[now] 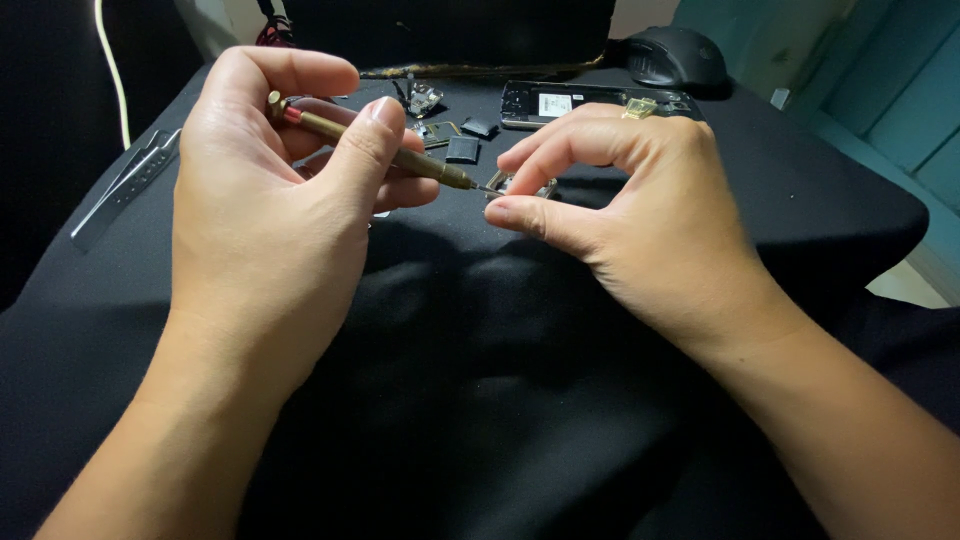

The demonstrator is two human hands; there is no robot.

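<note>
Your left hand (270, 190) grips the brass screwdriver (380, 150) near centre, tip at a small metal part (520, 184) pinched in your right hand (630, 210); opened phone frame (590, 100) lies far on the counter (820, 200).

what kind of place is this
Probably a small electronics repair bench: a black cloth bears an opened phone frame and loose small parts, with a precision screwdriver in use.

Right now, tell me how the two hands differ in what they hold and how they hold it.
The left hand grips a long brass-coloured screwdriver between thumb and fingers, slanted with its tip toward the right; the right hand pinches a small metal part. The left hand is raised with its index finger curled over the tool's end; the right hand arches low over the black cloth. Both are bare and meet at the screwdriver's tip.
</note>
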